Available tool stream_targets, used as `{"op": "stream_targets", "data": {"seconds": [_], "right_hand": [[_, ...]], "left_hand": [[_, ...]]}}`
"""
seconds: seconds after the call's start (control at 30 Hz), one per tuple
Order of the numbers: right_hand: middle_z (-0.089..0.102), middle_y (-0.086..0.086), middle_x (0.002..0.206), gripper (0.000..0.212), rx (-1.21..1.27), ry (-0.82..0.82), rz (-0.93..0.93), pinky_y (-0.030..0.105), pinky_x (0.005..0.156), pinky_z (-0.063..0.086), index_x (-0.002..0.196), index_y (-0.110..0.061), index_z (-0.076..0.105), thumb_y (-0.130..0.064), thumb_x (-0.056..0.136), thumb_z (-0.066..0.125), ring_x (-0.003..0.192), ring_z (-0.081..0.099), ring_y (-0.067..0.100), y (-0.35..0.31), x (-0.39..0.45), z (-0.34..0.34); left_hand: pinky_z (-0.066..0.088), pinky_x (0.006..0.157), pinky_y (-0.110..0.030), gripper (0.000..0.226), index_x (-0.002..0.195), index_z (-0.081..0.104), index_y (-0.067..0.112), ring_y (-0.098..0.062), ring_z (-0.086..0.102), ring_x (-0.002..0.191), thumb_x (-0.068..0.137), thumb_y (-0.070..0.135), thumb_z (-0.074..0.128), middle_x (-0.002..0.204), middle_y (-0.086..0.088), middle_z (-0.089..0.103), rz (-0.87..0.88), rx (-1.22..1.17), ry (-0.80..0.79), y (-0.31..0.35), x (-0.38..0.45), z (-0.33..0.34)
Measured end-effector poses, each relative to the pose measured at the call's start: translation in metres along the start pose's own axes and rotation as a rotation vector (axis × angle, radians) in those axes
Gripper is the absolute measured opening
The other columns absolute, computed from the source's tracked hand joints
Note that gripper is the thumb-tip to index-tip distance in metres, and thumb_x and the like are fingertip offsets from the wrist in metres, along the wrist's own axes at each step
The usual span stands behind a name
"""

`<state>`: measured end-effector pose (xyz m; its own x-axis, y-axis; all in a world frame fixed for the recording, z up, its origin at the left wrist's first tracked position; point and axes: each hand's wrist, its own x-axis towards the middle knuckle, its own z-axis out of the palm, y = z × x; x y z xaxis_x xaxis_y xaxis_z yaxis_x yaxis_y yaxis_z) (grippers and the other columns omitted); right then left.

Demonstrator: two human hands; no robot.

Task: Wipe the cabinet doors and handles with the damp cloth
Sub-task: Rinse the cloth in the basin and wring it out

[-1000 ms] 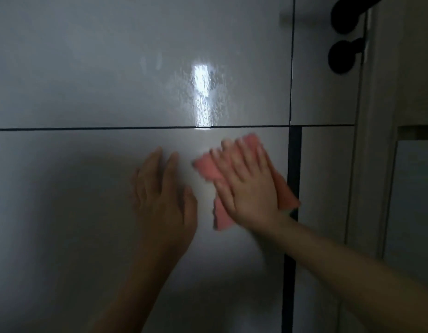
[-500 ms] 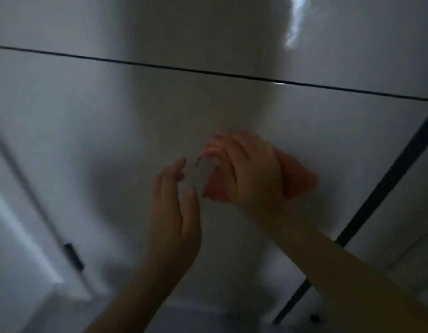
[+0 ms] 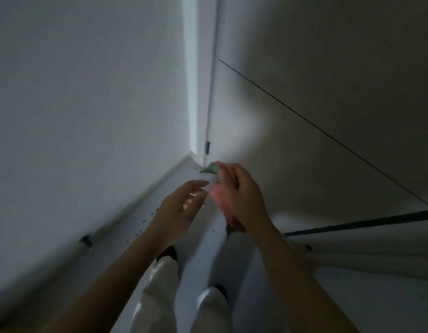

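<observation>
Cloth (image 3: 219,197), pink, sits at frame centre, bunched in the curled fingers of the right hand (image 3: 239,195); its long axis runs top to bottom. Left hand (image 3: 181,207), fingers loosely extended, holds nothing, just beside it. Cabinet doors (image 3: 328,68) fill the upper right.

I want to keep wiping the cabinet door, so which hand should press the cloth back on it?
Probably the right hand: it already grips the cloth and is nearer the door. The left hand holds nothing I can see.
</observation>
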<state>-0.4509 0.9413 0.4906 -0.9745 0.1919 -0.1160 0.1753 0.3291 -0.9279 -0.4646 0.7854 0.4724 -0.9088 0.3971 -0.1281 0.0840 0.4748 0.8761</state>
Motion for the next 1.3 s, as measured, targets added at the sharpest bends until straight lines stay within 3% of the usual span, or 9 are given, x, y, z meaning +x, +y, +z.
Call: {"op": "stream_targets", "data": {"seconds": [0.2, 0.33, 0.47, 0.6, 0.7, 0.93, 1.07, 1.17, 1.3], "right_hand": [[0.063, -0.007, 0.103, 0.031, 0.091, -0.369, -0.157, 0.006, 0.078, 0.044, 0.105, -0.032, 0.058, -0.052, 0.087, 0.042, 0.096, 0.059, -0.006, -0.106, -0.067, 0.084], [0.063, -0.002, 0.112, 0.01, 0.07, -0.599, -0.206, 0.012, 0.079, 0.049, 0.101, -0.043, 0.055, -0.042, 0.096, 0.046, 0.098, 0.061, 0.002, -0.146, -0.121, 0.159], [0.064, -0.005, 0.107, 0.012, 0.063, -0.801, -0.235, 0.018, 0.081, 0.049, 0.096, -0.038, 0.057, -0.031, 0.098, 0.047, 0.096, 0.063, 0.004, -0.18, -0.202, 0.253], [0.067, -0.015, 0.101, 0.013, 0.069, -0.906, -0.207, 0.012, 0.079, 0.047, 0.094, -0.031, 0.062, -0.025, 0.098, 0.05, 0.092, 0.063, -0.002, -0.191, -0.282, 0.35], [0.068, -0.013, 0.093, 0.015, 0.043, -0.921, -0.141, 0.007, 0.06, 0.044, 0.099, -0.022, 0.066, -0.031, 0.095, 0.054, 0.074, 0.061, -0.006, -0.185, -0.331, 0.417], [0.068, -0.004, 0.098, 0.012, -0.075, -1.047, -0.078, 0.006, 0.073, 0.043, 0.092, -0.026, 0.064, -0.037, 0.089, 0.063, 0.087, 0.061, 0.0, -0.175, -0.416, 0.57], [0.067, -0.005, 0.098, 0.006, -0.156, -1.162, -0.094, 0.007, 0.078, 0.041, 0.095, -0.021, 0.065, -0.02, 0.09, 0.063, 0.086, 0.059, -0.009, -0.148, -0.424, 0.657], [0.068, 0.001, 0.107, 0.014, -0.302, -1.193, -0.07, 0.021, 0.088, 0.045, 0.103, -0.017, 0.068, -0.016, 0.091, 0.061, 0.099, 0.061, 0.012, -0.106, -0.419, 0.72], [0.068, 0.003, 0.114, 0.02, -0.474, -1.272, -0.084, 0.012, 0.081, 0.037, 0.109, -0.011, 0.069, -0.015, 0.094, 0.057, 0.106, 0.06, 0.015, -0.046, -0.416, 0.801]], "left_hand": [[0.048, 0.078, -0.009, 0.022, 0.115, 0.055, 0.03, 0.007, 0.06, 0.093, 0.093, 0.028, 0.054, 0.105, 0.017, 0.063, -0.179, -0.129, 0.26, 0.033, -0.124, -0.096], [0.047, 0.072, -0.01, 0.02, 0.108, 0.059, 0.025, 0.004, 0.062, 0.084, 0.089, 0.02, 0.063, 0.093, 0.01, 0.066, -0.327, -0.18, 0.498, 0.022, -0.219, -0.144], [0.045, 0.066, -0.01, 0.008, 0.088, 0.063, 0.016, 0.003, 0.061, 0.071, 0.083, 0.015, 0.07, 0.079, 0.008, 0.067, -0.444, -0.244, 0.766, -0.014, -0.338, -0.187], [0.043, 0.06, -0.009, 0.014, 0.083, 0.061, 0.006, 0.002, 0.061, 0.062, 0.081, 0.014, 0.072, 0.074, 0.0, 0.068, -0.544, -0.344, 0.943, -0.062, -0.452, -0.222], [0.043, 0.056, -0.01, 0.016, 0.075, 0.057, 0.01, 0.003, 0.058, 0.053, 0.082, 0.012, 0.071, 0.057, 0.009, 0.064, -0.6, -0.394, 0.993, -0.101, -0.519, -0.248], [0.05, 0.063, -0.024, 0.016, 0.078, 0.052, 0.013, -0.016, 0.058, 0.069, 0.09, 0.016, 0.062, 0.074, -0.005, 0.059, -0.764, -0.728, 1.243, -0.209, -0.632, -0.292], [0.051, 0.067, -0.035, 0.014, 0.084, 0.054, 0.008, -0.019, 0.057, 0.067, 0.093, 0.019, 0.058, 0.072, -0.007, 0.058, -0.891, -0.923, 1.38, -0.288, -0.663, -0.31], [0.053, 0.072, -0.039, 0.015, 0.084, 0.054, 0.008, -0.018, 0.057, 0.064, 0.093, 0.019, 0.058, 0.071, -0.007, 0.058, -0.99, -0.978, 1.457, -0.353, -0.676, -0.313], [0.053, 0.076, -0.046, 0.018, 0.086, 0.054, 0.009, -0.025, 0.059, 0.066, 0.091, 0.025, 0.061, 0.07, -0.008, 0.062, -1.134, -0.99, 1.503, -0.448, -0.682, -0.31]]}}
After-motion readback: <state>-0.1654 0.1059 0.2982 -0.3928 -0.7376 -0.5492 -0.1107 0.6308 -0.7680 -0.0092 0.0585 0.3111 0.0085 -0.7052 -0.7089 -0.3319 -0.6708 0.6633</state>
